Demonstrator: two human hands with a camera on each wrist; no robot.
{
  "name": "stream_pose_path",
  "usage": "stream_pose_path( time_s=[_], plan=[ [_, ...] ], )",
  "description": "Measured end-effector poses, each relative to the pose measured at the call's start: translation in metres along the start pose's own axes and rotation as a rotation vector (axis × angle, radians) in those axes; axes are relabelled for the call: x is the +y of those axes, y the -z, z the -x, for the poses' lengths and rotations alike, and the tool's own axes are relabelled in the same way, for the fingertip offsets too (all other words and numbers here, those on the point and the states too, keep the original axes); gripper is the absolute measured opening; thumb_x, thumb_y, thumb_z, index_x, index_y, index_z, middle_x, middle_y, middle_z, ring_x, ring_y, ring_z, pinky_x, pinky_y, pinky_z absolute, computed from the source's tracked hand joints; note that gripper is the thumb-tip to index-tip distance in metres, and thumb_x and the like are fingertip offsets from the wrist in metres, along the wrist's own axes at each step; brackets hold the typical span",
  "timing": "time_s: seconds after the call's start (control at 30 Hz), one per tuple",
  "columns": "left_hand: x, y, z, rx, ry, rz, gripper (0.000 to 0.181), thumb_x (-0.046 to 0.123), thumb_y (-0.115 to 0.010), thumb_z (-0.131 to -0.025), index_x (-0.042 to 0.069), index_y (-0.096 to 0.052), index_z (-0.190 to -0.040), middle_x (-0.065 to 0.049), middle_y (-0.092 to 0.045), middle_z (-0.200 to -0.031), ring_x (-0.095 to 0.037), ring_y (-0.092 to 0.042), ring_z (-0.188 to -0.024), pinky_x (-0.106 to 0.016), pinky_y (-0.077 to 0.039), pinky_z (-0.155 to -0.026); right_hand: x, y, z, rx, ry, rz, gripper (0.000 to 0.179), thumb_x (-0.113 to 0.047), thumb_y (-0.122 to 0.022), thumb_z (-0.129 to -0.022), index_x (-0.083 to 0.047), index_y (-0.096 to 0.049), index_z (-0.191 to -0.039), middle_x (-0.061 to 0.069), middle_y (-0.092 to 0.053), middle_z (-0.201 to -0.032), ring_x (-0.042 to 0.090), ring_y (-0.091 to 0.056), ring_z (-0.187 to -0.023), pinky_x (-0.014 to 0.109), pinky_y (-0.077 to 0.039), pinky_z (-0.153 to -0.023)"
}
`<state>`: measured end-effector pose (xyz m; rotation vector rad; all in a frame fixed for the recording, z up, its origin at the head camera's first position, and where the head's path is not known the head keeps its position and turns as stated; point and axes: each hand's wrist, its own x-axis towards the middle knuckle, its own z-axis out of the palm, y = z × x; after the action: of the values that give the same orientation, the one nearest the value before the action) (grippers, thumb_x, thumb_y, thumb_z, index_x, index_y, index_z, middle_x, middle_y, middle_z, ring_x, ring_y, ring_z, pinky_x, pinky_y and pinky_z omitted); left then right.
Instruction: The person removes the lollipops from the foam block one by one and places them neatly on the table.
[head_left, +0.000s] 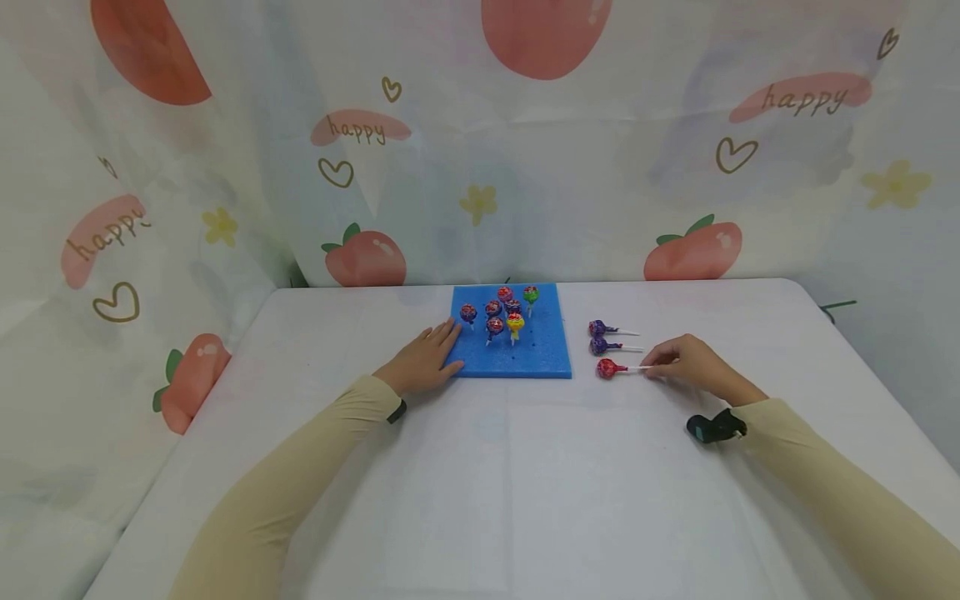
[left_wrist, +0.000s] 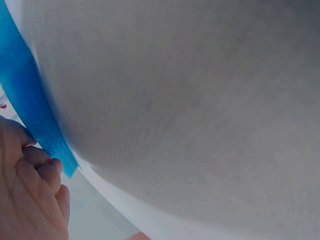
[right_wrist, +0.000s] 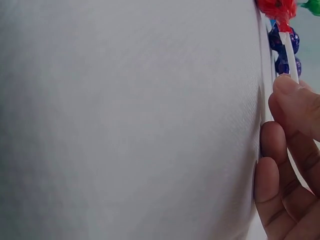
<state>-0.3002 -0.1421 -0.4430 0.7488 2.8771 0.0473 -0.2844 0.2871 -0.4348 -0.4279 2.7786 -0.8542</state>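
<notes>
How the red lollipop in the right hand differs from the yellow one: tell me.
The red lollipop is roughly level, the yellow lollipop upright on the blue board. The right hand pinches the red lollipop's stick; the yellow lollipop is untouched. Both have round wrapped heads and white sticks.

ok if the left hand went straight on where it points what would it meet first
Probably the dark-wrapped lollipop standing nearest the left edge of the blue board: the left hand points roughly that way in the head view. Depth is unclear, so it might just pass it.
</notes>
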Motion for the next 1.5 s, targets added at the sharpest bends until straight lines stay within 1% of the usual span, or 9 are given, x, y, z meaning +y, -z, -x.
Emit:
stream_pose_path(
  time_s=[0.2,0.47,0.63,0.83,1.07,1.17,1.27,1.4,1.5],
  plan=[
    [0.0003,0.0016,0.0012,0.005,-0.006,0.006,0.071,0.046,-0.037,-0.098,0.002,-0.014,-0.15,-0.016,-0.011,-0.158,-0.03,-0.016,-0.146,-0.044,-0.013,-0.12,-0.0009,0.0,0.0005,-0.008,-0.016,-0.002,0.015,-0.013,-0.07,-0.084,-0.003,-0.074,-0.094,0.013,-0.071,-0.096,0.022,-0.06,-0.089,0.031,-0.049,-0.078],
    [0.0011,0.0029,0.002,0.005,-0.009,0.003,0.071,0.045,-0.036,-0.099,0.002,-0.014,-0.15,-0.016,-0.012,-0.158,-0.03,-0.016,-0.146,-0.044,-0.014,-0.12,0.001,-0.0003,0.0004,0.001,0.013,-0.004,0.016,-0.013,-0.071,-0.083,-0.004,-0.073,-0.095,0.014,-0.071,-0.097,0.018,-0.059,-0.086,0.019,-0.047,-0.07],
    [0.0013,0.0033,0.0025,0.002,-0.005,-0.001,0.071,0.046,-0.036,-0.099,0.002,-0.014,-0.15,-0.016,-0.012,-0.158,-0.03,-0.016,-0.146,-0.044,-0.014,-0.12,0.0012,-0.0005,0.0004,0.004,0.027,-0.006,0.015,-0.012,-0.071,-0.082,-0.004,-0.073,-0.094,0.014,-0.071,-0.096,0.017,-0.059,-0.086,0.016,-0.047,-0.068],
    [0.001,0.0021,0.0011,-0.003,-0.001,-0.003,0.071,0.046,-0.036,-0.099,0.003,-0.013,-0.15,-0.016,-0.011,-0.158,-0.029,-0.015,-0.146,-0.044,-0.013,-0.12,-0.0009,-0.0016,0.0006,0.018,0.004,-0.005,0.012,-0.01,-0.07,-0.083,-0.003,-0.074,-0.092,0.014,-0.072,-0.095,0.018,-0.06,-0.086,0.019,-0.047,-0.07],
    [0.0006,0.0016,0.0008,-0.004,-0.003,-0.002,0.071,0.046,-0.036,-0.099,0.003,-0.013,-0.15,-0.015,-0.011,-0.158,-0.028,-0.013,-0.147,-0.043,-0.013,-0.12,-0.0031,-0.0034,-0.0007,0.045,-0.025,-0.001,0.013,-0.012,-0.07,-0.083,-0.003,-0.074,-0.091,0.015,-0.071,-0.094,0.023,-0.062,-0.087,0.032,-0.051,-0.078],
    [0.0007,0.0021,0.0011,-0.008,0.0,0.0,0.07,0.045,-0.036,-0.099,0.003,-0.013,-0.151,-0.015,-0.01,-0.159,-0.028,-0.013,-0.147,-0.043,-0.013,-0.12,-0.0026,-0.0039,-0.0014,0.047,-0.025,0.003,0.012,-0.012,-0.07,-0.083,-0.003,-0.074,-0.092,0.015,-0.071,-0.095,0.023,-0.062,-0.087,0.035,-0.052,-0.079],
    [0.0007,0.0021,0.0007,-0.009,0.0,0.001,0.071,0.045,-0.036,-0.099,0.003,-0.012,-0.151,-0.015,-0.01,-0.159,-0.028,-0.013,-0.147,-0.043,-0.012,-0.12,-0.0022,-0.0039,-0.0015,0.043,-0.019,0.006,0.013,-0.011,-0.07,-0.083,-0.003,-0.074,-0.092,0.015,-0.071,-0.094,0.021,-0.061,-0.086,0.031,-0.051,-0.076],
    [0.0004,0.0014,-0.0001,-0.009,0.002,-0.003,0.071,0.045,-0.036,-0.099,0.003,-0.012,-0.151,-0.015,-0.01,-0.158,-0.028,-0.013,-0.147,-0.043,-0.013,-0.12,-0.0019,-0.0031,-0.0012,0.034,-0.011,0.0,0.015,-0.011,-0.07,-0.083,-0.002,-0.073,-0.094,0.015,-0.071,-0.094,0.016,-0.058,-0.081,0.021,-0.048,-0.069],
    [0.0002,0.0009,-0.0003,-0.014,0.004,-0.007,0.071,0.046,-0.035,-0.099,0.004,-0.012,-0.151,-0.014,-0.009,-0.159,-0.027,-0.012,-0.147,-0.043,-0.012,-0.12,-0.0018,-0.0024,-0.0009,0.028,-0.006,-0.008,0.018,-0.011,-0.071,-0.082,-0.001,-0.072,-0.096,0.015,-0.071,-0.094,0.015,-0.056,-0.077,0.018,-0.046,-0.064]
  ],
)
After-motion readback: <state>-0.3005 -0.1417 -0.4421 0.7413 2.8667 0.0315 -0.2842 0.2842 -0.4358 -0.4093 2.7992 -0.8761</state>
